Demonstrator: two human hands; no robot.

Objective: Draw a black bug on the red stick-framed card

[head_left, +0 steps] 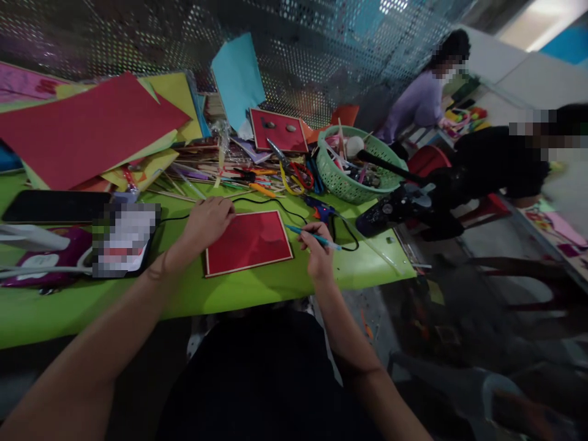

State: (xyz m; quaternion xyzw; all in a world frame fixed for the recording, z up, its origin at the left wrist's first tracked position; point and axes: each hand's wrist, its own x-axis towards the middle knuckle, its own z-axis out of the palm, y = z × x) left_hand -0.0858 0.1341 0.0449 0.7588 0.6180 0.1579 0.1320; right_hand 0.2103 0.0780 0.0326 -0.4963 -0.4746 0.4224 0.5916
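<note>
A flat red panel with pale wooden edging [248, 242] lies on the green tabletop in front of me. My left hand [210, 222] rests palm down at the panel's upper left corner, its fingers loosely bent and apart. By the panel's right edge, my right hand [318, 248] pinches a teal pen [315, 237] between thumb and fingers. The pen's tip points left towards the panel. Behind my right hand lies a blue and orange glue gun [323, 211], and a black cable curves around the panel's far side.
A green basket [340, 177] of craft bits stands at the back right, beside scissors [287, 168], sticks and a second red panel [278, 130]. Coloured paper [101, 135] is piled at left. A lit phone [126, 239] leans nearby. Two people sit at right.
</note>
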